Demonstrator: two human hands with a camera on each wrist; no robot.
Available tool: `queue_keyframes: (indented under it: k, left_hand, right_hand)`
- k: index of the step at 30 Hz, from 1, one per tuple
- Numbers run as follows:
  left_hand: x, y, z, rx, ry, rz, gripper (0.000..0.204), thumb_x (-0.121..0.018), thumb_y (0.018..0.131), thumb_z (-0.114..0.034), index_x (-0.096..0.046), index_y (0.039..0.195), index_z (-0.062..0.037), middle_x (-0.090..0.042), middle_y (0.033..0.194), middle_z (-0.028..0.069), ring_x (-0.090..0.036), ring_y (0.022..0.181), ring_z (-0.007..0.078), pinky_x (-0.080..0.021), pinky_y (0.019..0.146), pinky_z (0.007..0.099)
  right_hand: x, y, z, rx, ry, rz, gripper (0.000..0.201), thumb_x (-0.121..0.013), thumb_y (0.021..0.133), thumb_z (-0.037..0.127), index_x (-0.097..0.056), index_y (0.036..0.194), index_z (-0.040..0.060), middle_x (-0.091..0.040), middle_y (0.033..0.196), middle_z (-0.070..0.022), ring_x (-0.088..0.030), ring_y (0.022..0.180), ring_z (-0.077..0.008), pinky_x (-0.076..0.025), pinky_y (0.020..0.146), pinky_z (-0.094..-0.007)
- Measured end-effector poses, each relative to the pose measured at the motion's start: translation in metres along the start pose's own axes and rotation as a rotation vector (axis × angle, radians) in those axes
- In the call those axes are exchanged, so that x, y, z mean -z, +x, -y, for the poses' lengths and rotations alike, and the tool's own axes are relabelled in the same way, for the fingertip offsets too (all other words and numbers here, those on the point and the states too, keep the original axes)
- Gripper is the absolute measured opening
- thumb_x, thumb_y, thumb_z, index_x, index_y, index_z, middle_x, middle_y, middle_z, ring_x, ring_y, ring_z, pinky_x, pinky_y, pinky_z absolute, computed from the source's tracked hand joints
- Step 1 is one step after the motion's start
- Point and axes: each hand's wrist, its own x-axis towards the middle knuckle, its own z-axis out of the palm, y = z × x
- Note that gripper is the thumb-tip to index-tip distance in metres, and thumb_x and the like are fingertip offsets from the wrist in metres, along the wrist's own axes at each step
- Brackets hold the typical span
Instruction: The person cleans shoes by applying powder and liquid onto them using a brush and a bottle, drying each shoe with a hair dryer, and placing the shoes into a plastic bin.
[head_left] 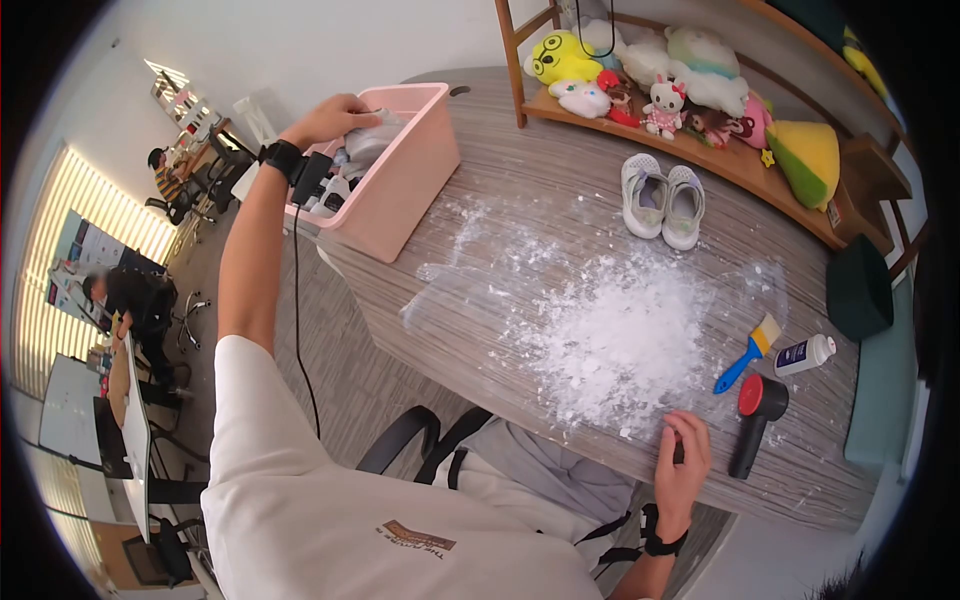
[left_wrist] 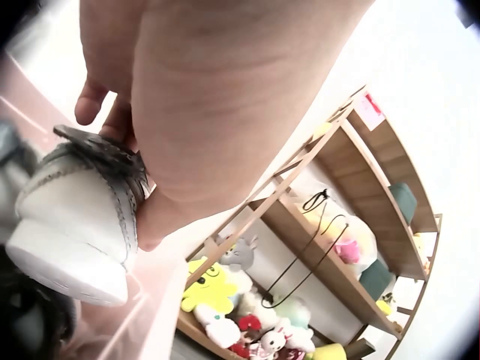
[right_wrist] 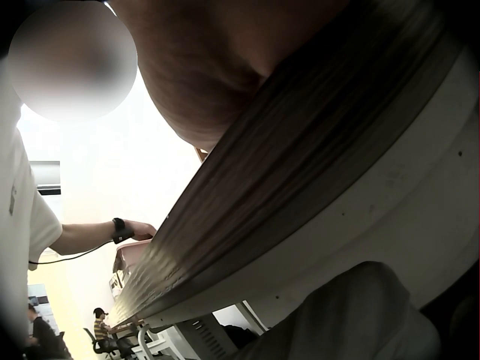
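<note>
Over the far left of the table, my left hand (head_left: 330,118) reaches into a pink bin (head_left: 418,190) and grips a white and grey shoe (head_left: 370,145). The left wrist view shows the same shoe (left_wrist: 75,217) from the heel, white-soled with dark grey trim, fingers and thumb at its opening. Other shoes (head_left: 335,195) lie below it in the bin. My right hand (head_left: 682,465) rests at the near table edge, fingers loosely curled, close to the scattered white powder (head_left: 625,340). In the right wrist view the palm lies against the table edge, its fingers hidden.
A pair of pale shoes (head_left: 660,200) stands behind the powder. To the right lie a blue-handled brush (head_left: 745,358), a white bottle (head_left: 805,355) and a black tool with a red disc (head_left: 757,415). A wooden shelf (head_left: 545,108) with plush toys borders the back. A cable (head_left: 297,330) hangs from my left wrist.
</note>
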Motion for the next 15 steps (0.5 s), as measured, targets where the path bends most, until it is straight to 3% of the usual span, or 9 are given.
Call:
queue_keyframes:
  k: [1,2,5,9,10,13,15]
  left_hand:
    - [0.006,-0.001,-0.006,-0.037,-0.030,-0.055,0.047,-0.077,0.087,-0.038,-0.073,0.091,0.0080,-0.071,0.086,0.0130,-0.065,0.083,0.0202,-0.052,0.075,0.0350]
    - [0.018,0.000,-0.012,0.018,0.043,0.039,0.045,-0.078,0.089,-0.038,-0.073,0.104,0.0032,-0.069,0.099,0.0118,-0.063,0.089,0.0205,-0.051,0.079,0.0336]
    - [0.013,-0.017,-0.041,0.052,0.200,0.052,0.043,-0.078,0.088,-0.036,-0.073,0.102,0.0037,-0.068,0.094,0.0107,-0.063,0.089,0.0204,-0.051,0.079,0.0341]
    - [-0.006,-0.044,-0.055,0.038,0.106,0.206,0.035,-0.075,0.090,-0.033,-0.073,0.102,-0.0002,-0.066,0.116,0.0106,-0.063,0.096,0.0211,-0.051,0.086,0.0354]
    - [-0.006,-0.038,-0.039,-0.079,0.109,0.195,0.032,-0.072,0.093,-0.031,-0.072,0.109,-0.0033,-0.063,0.125,0.0088,-0.060,0.108,0.0209,-0.048,0.097,0.0341]
    - [0.002,-0.039,-0.024,0.008,0.124,0.045,0.036,-0.065,0.098,-0.033,-0.068,0.119,-0.0037,-0.064,0.123,0.0092,-0.058,0.117,0.0216,-0.043,0.105,0.0332]
    - [-0.001,-0.040,-0.014,0.059,0.112,0.113,0.039,-0.062,0.100,-0.035,-0.066,0.124,-0.0044,-0.064,0.125,0.0097,-0.058,0.119,0.0224,-0.043,0.106,0.0334]
  right_hand:
    - [0.001,0.001,0.001,-0.010,0.011,0.005,0.015,-0.063,0.094,-0.002,-0.070,0.107,-0.0003,-0.066,0.115,-0.0141,-0.065,0.102,-0.0279,-0.055,0.078,-0.0331]
    - [0.001,0.002,0.000,-0.008,0.005,0.003,0.015,-0.063,0.094,-0.002,-0.070,0.107,-0.0003,-0.066,0.115,-0.0141,-0.065,0.102,-0.0280,-0.055,0.078,-0.0331]
    - [0.000,0.002,-0.001,0.002,-0.003,0.004,0.015,-0.063,0.094,-0.002,-0.070,0.107,-0.0003,-0.066,0.115,-0.0142,-0.064,0.102,-0.0282,-0.055,0.078,-0.0331]
    - [0.000,0.003,0.000,0.002,-0.001,0.003,0.014,-0.063,0.094,-0.002,-0.070,0.107,-0.0007,-0.066,0.114,-0.0142,-0.064,0.102,-0.0282,-0.055,0.079,-0.0332]
    - [0.001,0.003,0.001,-0.003,0.001,0.003,0.014,-0.063,0.094,-0.001,-0.070,0.106,-0.0009,-0.066,0.114,-0.0142,-0.064,0.102,-0.0282,-0.055,0.079,-0.0332]
    - [0.002,0.002,0.003,-0.062,0.032,0.008,0.012,-0.062,0.096,0.000,-0.069,0.105,-0.0015,-0.067,0.113,-0.0138,-0.065,0.099,-0.0277,-0.051,0.087,-0.0340]
    - [0.001,0.001,0.000,-0.029,0.008,-0.001,0.012,-0.062,0.096,0.000,-0.069,0.105,-0.0014,-0.067,0.113,-0.0140,-0.065,0.099,-0.0278,-0.051,0.087,-0.0339]
